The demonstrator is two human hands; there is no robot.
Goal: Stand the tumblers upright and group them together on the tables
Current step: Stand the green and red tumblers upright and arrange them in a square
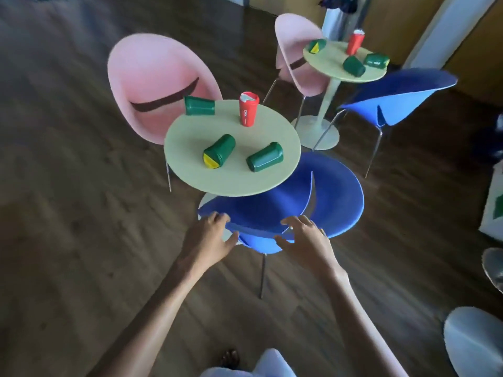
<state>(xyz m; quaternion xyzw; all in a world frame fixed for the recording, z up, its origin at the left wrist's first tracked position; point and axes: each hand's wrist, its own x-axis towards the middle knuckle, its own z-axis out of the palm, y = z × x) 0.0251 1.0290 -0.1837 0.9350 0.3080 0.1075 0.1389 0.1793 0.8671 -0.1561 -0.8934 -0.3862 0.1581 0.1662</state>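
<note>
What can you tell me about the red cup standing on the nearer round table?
The red tumbler stands upright near the far edge of the nearer round table. It tapers towards its base, looks like smooth plastic, carries white lettering down its side and has a red and white lid on top. Only the tabletop touches it.

Base of near table [231, 182] mostly hidden behind blue chair [336, 202], grey chair [475, 342] cut by right edge

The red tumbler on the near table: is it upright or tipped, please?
Upright: the red tumbler stands on its base on the near table, lid on top.
</note>
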